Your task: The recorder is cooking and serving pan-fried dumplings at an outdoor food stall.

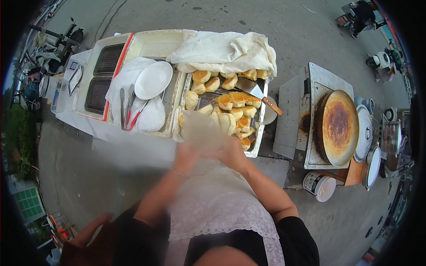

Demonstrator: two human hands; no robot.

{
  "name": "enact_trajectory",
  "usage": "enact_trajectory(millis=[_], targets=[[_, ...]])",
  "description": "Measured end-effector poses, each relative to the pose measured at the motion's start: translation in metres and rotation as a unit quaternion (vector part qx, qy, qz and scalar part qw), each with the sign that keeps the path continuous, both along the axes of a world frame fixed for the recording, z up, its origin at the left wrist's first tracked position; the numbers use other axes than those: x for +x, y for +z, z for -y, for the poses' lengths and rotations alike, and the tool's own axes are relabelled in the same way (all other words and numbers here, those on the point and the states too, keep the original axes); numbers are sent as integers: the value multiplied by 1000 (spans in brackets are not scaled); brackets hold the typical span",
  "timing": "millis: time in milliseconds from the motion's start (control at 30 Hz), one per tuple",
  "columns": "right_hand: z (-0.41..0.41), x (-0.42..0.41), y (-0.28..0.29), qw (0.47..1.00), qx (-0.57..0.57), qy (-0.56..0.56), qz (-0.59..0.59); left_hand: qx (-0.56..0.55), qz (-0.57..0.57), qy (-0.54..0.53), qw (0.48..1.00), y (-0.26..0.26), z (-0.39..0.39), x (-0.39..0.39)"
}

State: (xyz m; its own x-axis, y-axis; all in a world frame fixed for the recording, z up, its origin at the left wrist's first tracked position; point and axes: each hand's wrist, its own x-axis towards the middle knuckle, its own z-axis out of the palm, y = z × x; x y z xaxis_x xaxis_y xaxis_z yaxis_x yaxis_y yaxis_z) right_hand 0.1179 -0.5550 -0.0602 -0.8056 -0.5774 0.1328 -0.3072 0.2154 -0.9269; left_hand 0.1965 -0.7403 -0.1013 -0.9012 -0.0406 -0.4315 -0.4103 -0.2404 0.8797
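My left hand [186, 153] and my right hand [229, 149] are close together at the near edge of a metal tray [261, 129] of browned buns [226, 103]. A pale, see-through blur, perhaps a thin plastic bag [203, 129], lies over the fingers, so their grip is hidden. A metal spatula [249, 87] with a wooden handle rests on the tray's right side. White cloth [226, 50] covers the far end of the tray. To the left, metal tongs [128, 106] with red parts and a white oval plate [153, 80] lie on another white cloth [116, 79].
A large round pan [340, 128] leans on a metal stove [313, 99] at the right, beside lids and a white bucket [324, 188]. Dark baskets [108, 60] sit in a box at the left. Another person's arm [90, 231] shows at lower left.
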Motion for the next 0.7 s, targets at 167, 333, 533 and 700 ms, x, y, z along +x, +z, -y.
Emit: enact_trajectory(millis=[167, 333, 533, 700], targets=[[-11, -30, -57, 886, -192, -131, 402, -4, -28, 108, 994, 9, 6, 11], [-36, -81, -66, 573, -402, -165, 694, 405, -151, 228, 873, 18, 33, 41], [-12, -57, -1, 921, -180, 91, 332, -484, -157, 116, 853, 86, 5, -2], [12, -59, 38, 945, -88, 244, 199, -457, -149, -54, 875, 48, 48, -11]])
